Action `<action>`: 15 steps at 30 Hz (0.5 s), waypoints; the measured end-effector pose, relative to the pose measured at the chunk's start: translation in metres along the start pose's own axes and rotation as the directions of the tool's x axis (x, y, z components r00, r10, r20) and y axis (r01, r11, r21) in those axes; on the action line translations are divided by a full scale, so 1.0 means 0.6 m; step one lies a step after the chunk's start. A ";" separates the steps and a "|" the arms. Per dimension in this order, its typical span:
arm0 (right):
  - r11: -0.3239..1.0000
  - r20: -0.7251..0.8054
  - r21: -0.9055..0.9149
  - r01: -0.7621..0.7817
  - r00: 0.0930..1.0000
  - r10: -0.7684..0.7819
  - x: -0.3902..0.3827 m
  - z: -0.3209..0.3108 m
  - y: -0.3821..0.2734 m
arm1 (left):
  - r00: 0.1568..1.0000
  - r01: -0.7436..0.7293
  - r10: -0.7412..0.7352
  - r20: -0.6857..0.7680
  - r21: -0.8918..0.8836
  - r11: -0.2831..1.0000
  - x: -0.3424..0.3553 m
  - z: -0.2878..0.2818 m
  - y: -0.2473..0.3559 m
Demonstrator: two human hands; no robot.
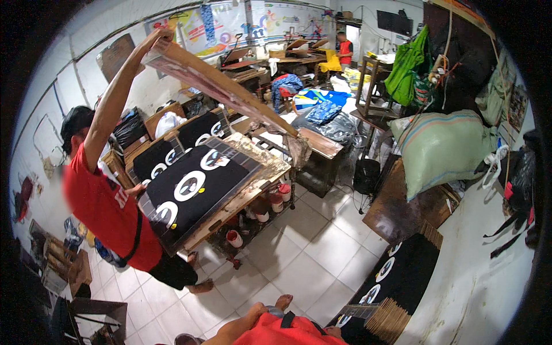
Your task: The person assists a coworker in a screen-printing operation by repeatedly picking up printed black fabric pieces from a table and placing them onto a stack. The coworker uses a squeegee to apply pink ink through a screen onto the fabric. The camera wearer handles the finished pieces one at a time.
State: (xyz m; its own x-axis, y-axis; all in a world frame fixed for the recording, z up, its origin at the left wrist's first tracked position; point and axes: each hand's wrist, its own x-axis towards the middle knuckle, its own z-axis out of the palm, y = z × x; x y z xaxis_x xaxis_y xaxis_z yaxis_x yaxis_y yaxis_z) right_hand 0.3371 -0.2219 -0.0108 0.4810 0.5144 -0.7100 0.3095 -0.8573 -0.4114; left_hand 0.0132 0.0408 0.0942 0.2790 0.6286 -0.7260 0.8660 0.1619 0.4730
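Observation:
At the bottom edge, my left hand (254, 315) is near my grey shorts and red shirt; its fingers are too unclear to read. Of my right hand (333, 331), only a sliver of skin shows beside my shirt, close to a stack of boards (382, 325) with black printed cloth (411, 267) on them. In front of me, a co-worker in red (118, 215) holds up a wooden-framed printing screen (221, 86) with a raised hand. Under it, black cloth (195, 184) printed with white ovals lies on a work table (276, 164). The co-worker's other hand touches the cloth's left side.
Red-and-white paint pots (234, 238) stand beneath the table. A brown board (391, 201) and a bulging pale green sack (445, 149) are on the right, by the white wall. Another person (345, 50) stands at the far back. A dark box (103, 316) sits lower left.

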 end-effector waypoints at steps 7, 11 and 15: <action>0.973 0.072 -0.172 0.154 0.987 -0.143 0.043 0.011 0.047 | 0.991 0.099 -0.096 -0.093 0.024 0.995 -0.023 0.004 0.019; 0.867 0.078 -0.381 0.322 0.945 -0.316 0.013 -0.024 0.005 | 0.995 0.085 -0.083 -0.051 0.045 0.995 -0.022 0.012 0.004; 0.966 -0.011 -0.128 0.226 0.973 -0.230 -0.019 -0.043 -0.031 | 0.995 0.082 -0.080 -0.062 0.037 0.996 -0.005 0.028 -0.020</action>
State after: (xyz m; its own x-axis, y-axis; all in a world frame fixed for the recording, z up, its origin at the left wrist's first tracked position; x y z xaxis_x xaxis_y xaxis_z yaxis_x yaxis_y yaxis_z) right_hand 0.3470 -0.2112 0.0199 0.4060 0.6977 -0.5903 0.5124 -0.7086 -0.4851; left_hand 0.0091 0.0244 0.0825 0.1824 0.6599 -0.7289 0.9008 0.1850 0.3929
